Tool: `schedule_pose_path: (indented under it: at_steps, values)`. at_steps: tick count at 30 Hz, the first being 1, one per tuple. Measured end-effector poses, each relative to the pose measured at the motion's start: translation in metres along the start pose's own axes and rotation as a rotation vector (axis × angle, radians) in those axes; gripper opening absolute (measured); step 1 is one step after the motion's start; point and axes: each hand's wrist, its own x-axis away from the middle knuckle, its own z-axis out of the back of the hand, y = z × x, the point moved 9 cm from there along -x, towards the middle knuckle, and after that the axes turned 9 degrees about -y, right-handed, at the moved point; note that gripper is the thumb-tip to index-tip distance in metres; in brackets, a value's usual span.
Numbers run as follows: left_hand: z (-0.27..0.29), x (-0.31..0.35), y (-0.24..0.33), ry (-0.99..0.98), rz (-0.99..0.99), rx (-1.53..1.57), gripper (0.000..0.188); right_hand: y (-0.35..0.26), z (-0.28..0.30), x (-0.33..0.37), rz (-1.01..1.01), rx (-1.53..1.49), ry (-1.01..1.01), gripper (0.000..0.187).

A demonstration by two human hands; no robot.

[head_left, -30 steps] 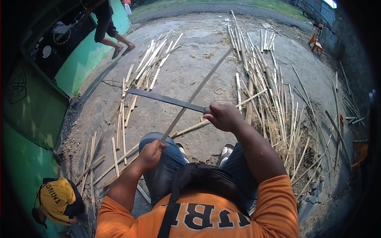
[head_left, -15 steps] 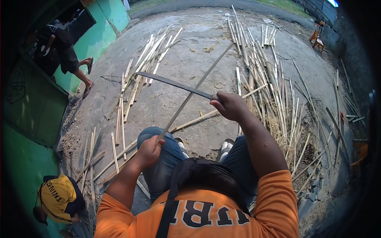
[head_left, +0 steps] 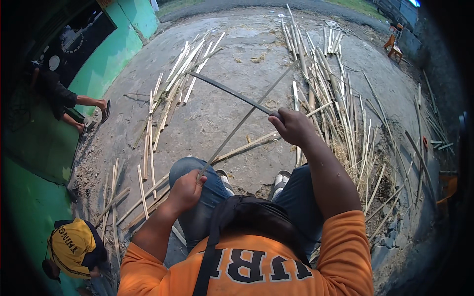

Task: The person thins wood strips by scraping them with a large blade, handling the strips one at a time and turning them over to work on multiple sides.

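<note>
Here, slim, greyish bamboo strip (head_left: pixel 236 128) slanting toward one o'clock, left grip (head_left: pixel 186 190) clasping it, right grip (head_left: pixel 293 127) clenching machete (head_left: pixel 229 91), black bag (head_left: pixel 254 209) at six o'clock, contents hidden

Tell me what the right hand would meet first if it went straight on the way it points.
Most likely the thin strip held in the left hand, which slants across the line ahead of the right hand. Depth is unclear, so the hand might pass over or under it.

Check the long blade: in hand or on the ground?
In hand: the right hand grips the long blade by one end, crossing the strip in the left hand.
</note>
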Motion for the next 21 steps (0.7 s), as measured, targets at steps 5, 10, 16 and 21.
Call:
schedule_pose_path:
  at_steps: [5,10,16,21]
  values:
    - [0.001,0.004,-0.01,0.089,-0.022,0.033,0.037,-0.056,-0.028,0.012,0.265,-0.008,-0.092,0.051]
    - [0.002,0.0,-0.017,0.053,0.023,0.078,0.039,-0.048,-0.033,0.002,0.21,0.025,-0.1,0.045]
    - [0.002,-0.001,-0.024,0.021,0.034,0.168,0.039,-0.059,-0.045,0.002,0.253,0.098,-0.108,0.05]
    - [0.003,0.0,-0.017,0.008,0.032,0.192,0.039,-0.032,-0.03,-0.004,0.17,0.014,-0.035,0.051]
